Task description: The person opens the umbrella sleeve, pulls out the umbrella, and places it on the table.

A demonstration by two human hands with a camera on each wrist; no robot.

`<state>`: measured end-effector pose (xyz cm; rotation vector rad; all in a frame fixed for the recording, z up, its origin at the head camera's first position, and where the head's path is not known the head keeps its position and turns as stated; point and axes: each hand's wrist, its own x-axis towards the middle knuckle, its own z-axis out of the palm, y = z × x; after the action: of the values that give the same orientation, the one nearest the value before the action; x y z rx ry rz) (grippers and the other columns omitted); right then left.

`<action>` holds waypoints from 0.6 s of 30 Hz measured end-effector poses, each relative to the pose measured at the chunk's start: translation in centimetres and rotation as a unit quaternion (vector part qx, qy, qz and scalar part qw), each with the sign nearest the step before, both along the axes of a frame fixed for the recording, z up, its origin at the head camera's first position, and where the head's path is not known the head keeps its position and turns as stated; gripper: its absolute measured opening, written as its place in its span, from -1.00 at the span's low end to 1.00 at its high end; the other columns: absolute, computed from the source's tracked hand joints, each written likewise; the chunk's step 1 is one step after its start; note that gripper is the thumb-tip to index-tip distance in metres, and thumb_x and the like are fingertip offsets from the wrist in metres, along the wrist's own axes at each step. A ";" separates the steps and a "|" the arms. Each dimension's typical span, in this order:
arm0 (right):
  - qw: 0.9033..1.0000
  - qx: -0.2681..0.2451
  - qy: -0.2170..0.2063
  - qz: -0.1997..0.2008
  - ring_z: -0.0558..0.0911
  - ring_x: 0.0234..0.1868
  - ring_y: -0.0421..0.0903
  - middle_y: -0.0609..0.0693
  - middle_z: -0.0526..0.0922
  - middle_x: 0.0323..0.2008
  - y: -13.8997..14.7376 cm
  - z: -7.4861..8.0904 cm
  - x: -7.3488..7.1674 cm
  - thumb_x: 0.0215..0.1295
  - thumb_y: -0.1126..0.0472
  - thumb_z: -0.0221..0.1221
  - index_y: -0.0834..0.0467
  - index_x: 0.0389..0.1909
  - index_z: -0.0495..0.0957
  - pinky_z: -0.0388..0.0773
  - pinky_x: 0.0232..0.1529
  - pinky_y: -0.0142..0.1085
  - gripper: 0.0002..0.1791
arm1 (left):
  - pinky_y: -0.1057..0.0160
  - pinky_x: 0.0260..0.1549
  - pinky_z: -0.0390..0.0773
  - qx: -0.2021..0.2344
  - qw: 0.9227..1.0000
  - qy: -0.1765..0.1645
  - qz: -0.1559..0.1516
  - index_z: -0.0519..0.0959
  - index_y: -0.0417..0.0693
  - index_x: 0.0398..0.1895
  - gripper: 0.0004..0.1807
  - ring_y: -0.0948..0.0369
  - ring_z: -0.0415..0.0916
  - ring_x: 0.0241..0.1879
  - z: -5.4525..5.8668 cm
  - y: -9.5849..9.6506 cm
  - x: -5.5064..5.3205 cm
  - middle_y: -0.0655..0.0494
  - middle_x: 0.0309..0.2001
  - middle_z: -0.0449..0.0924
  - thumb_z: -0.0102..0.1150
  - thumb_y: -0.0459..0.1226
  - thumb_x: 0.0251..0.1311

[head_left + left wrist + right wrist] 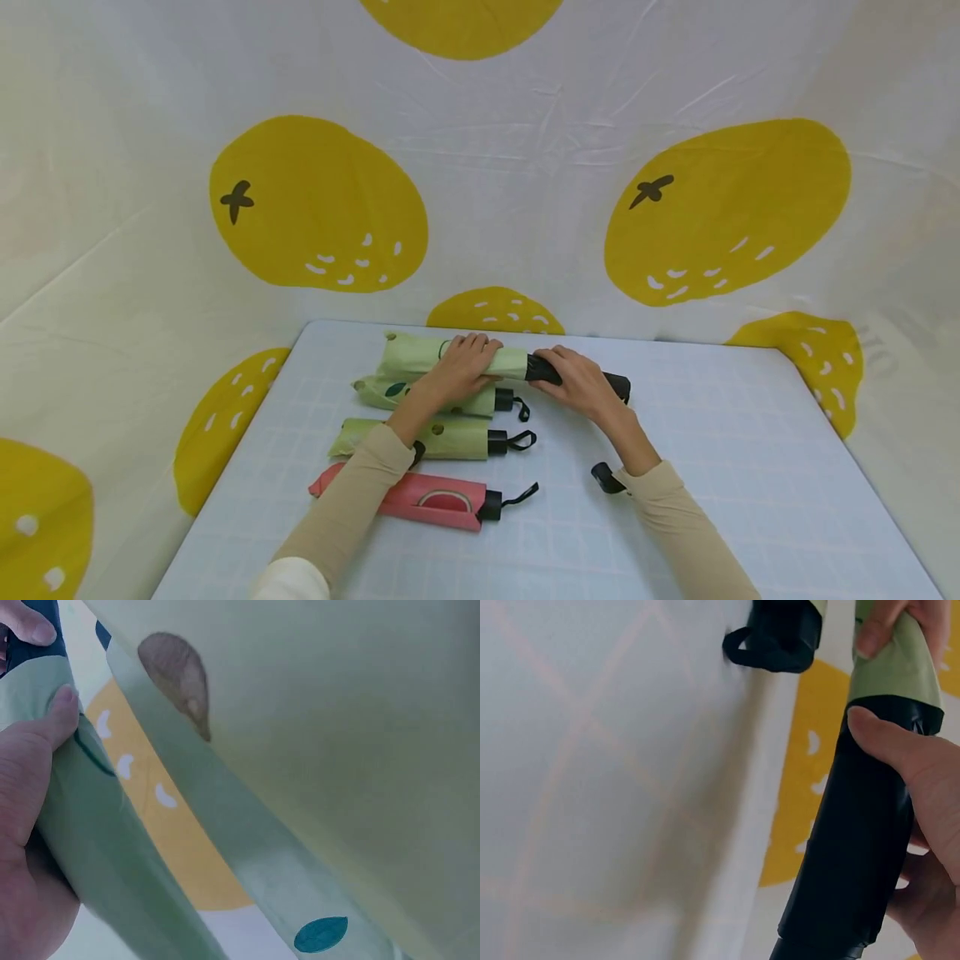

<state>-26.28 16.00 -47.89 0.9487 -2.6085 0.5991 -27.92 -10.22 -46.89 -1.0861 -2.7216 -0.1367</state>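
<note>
At the back of the table lies a folded umbrella in a light green sleeve (408, 357), its long black part (847, 825) sticking out of the sleeve's right end. My left hand (461, 367) grips the sleeve near that end, its thumb along the near side in the left wrist view. Around the black part, just beyond the sleeve's edge, my right hand (577, 382) curls its thumb and fingers. How far the black part reaches inside the sleeve is hidden. Close in front is a green umbrella (468, 404) with a leaf print, partly beneath my left hand and forearm.
Nearer me lie another green umbrella (465, 442) and a pink umbrella (450, 500), handles and wrist loops pointing right. My left forearm crosses over both. A white sheet with yellow fruit prints (322, 208) hangs behind the pale checked table (750, 467).
</note>
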 end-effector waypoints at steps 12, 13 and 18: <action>1.000 0.024 0.013 -0.013 0.68 -0.15 0.08 0.13 0.69 -0.07 1.3 -0.3 -0.1 0.17 0.09 0.51 0.22 0.14 0.61 0.64 -0.13 0.01 -0.44 | -0.10 0.10 0.46 0.001 1.000 0.010 0.002 0.44 -0.15 0.30 -0.37 -0.08 0.47 0.03 0.0 -0.9 0.1 -0.14 0.05 0.51 0.35 0.00 0.31; 1.000 0.024 0.014 -0.014 0.68 -0.15 0.09 0.13 0.69 -0.07 1.5 -0.3 -0.1 0.16 0.09 0.51 0.21 0.13 0.61 0.64 -0.13 0.01 -0.45 | -0.10 0.10 0.46 -0.002 1.000 0.015 0.001 0.44 -0.14 0.30 -0.37 -0.08 0.48 0.03 0.1 -1.0 0.1 -0.14 0.05 0.52 0.34 0.01 0.30; 0.999 0.021 0.019 -0.016 0.68 -0.14 0.10 0.13 0.69 -0.07 2.0 -0.4 -0.3 0.15 0.11 0.52 0.20 0.13 0.62 0.64 -0.13 0.03 -0.45 | -0.10 0.15 0.45 -0.029 0.999 0.014 0.007 0.42 -0.13 0.31 -0.43 -0.08 0.47 0.07 0.1 -1.2 -0.1 -0.14 0.09 0.51 0.34 -0.09 0.35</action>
<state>-26.58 18.03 -48.34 0.9195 -2.6067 0.5149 -27.98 -11.46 -46.74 -1.0745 -2.7243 -0.0409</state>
